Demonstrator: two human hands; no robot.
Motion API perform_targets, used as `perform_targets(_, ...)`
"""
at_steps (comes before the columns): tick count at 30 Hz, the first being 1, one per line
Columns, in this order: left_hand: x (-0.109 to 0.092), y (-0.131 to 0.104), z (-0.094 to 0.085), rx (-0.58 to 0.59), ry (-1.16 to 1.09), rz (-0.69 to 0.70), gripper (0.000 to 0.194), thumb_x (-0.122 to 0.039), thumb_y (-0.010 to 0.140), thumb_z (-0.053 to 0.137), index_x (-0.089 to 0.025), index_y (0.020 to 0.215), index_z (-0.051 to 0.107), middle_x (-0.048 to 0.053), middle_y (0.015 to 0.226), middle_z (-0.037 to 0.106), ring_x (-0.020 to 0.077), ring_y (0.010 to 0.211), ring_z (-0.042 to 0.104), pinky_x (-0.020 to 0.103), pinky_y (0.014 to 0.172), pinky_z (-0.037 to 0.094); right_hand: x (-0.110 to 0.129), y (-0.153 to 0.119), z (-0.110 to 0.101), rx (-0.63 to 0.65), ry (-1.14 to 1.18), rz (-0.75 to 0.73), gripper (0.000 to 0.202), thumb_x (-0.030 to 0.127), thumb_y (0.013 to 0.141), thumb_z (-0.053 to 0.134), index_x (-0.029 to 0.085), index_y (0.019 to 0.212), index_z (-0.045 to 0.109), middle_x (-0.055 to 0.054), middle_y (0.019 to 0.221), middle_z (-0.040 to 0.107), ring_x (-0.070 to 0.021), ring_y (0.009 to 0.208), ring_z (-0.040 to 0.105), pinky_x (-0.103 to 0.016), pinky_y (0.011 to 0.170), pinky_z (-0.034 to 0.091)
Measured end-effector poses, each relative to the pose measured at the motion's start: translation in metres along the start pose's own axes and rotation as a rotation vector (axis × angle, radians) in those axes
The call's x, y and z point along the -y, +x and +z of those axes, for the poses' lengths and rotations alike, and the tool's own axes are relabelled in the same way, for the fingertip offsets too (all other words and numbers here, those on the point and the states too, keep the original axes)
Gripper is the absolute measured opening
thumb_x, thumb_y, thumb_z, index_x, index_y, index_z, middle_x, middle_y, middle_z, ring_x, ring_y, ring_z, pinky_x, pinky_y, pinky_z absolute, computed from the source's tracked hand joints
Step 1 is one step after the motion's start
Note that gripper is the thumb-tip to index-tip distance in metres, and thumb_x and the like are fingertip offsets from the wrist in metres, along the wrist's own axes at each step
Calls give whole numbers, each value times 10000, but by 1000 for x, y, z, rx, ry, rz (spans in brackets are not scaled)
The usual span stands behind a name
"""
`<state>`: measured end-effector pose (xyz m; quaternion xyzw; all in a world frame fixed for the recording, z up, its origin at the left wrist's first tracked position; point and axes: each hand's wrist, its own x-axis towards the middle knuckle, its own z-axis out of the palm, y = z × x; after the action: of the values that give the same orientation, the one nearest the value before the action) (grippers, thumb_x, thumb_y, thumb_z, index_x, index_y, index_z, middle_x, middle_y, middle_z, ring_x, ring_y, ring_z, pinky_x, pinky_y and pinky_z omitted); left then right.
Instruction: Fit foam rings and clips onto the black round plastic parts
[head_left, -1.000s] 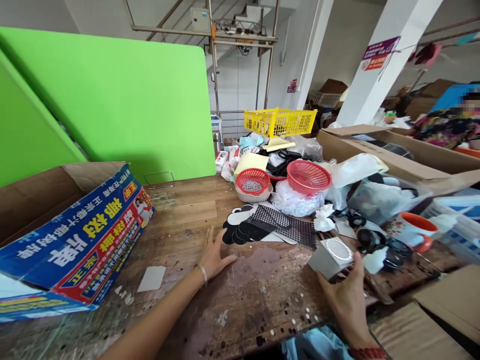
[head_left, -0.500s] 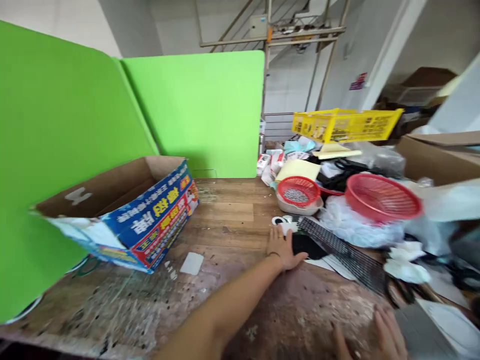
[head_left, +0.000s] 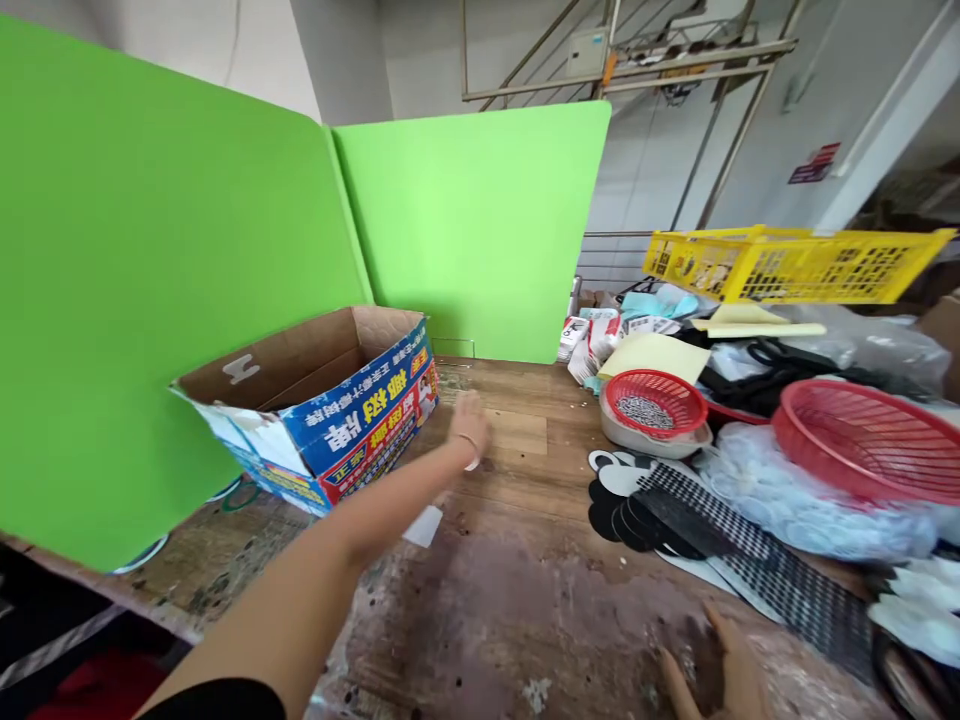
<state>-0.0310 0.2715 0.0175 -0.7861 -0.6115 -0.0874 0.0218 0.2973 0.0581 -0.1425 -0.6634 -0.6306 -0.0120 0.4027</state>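
Observation:
My left hand (head_left: 470, 425) reaches far forward over the wooden table, just right of a blue printed cardboard box (head_left: 375, 410). Motion smears its fingers, so I cannot make out whether they hold anything. Near the bottom edge, my right hand (head_left: 724, 665) is cut off by the frame; its visible fingers are apart over the tabletop, with nothing between them. Beyond it lie a fanned stack of black rounded pieces (head_left: 626, 520), a white rounded piece (head_left: 622, 480) and a black-and-white checkered strip (head_left: 780, 570). A small white card (head_left: 424, 526) rests under my left forearm.
Green panels (head_left: 472, 230) stand behind and left of the box. On the right are a red basket (head_left: 652, 400) of small metal-looking bits, a larger red basket (head_left: 862, 440) on plastic bags and a yellow crate (head_left: 795, 265) above piled materials.
My left hand has left the black pieces and swung leftward and forward, toward the box. More black pieces now show. My right hand remains low, and the view has turned left.

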Motion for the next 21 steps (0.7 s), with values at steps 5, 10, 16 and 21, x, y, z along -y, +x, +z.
perform_targets(5,90,5,3,-39,67,-101,532,-335,928,545,-92,1399,495,208,1531,411,353,1481,244,596,1191,123,39,1,-5,-4,0,6,570,470,934,465,147,1399,397,-208,1366,505,-385,1285,482,-598,1038,429)
perform_targets(10,117,12,25,-73,68,-124,598,-232,891,431,112,1380,435,314,1532,334,353,1516,91,555,1195,71,36,7,-6,47,-129,-61,569,330,970,438,157,1491,288,-203,1509,370,-340,1431,317,-571,1101,384)
perform_targets(16,115,24,21,-90,58,-209,516,-150,844,427,96,1288,522,316,1524,352,370,1512,92,583,1169,132,19,81,-16,53,-369,80,599,280,911,489,36,1444,371,-270,1497,400,-367,1459,262,-558,1131,319)
perform_targets(21,58,29,31,-48,9,-271,403,-299,845,554,-25,1124,654,323,1473,426,507,1466,144,699,1101,158,26,139,-29,300,-503,271,424,158,894,495,105,1310,562,-199,1358,587,-302,1298,517,-435,1039,410)
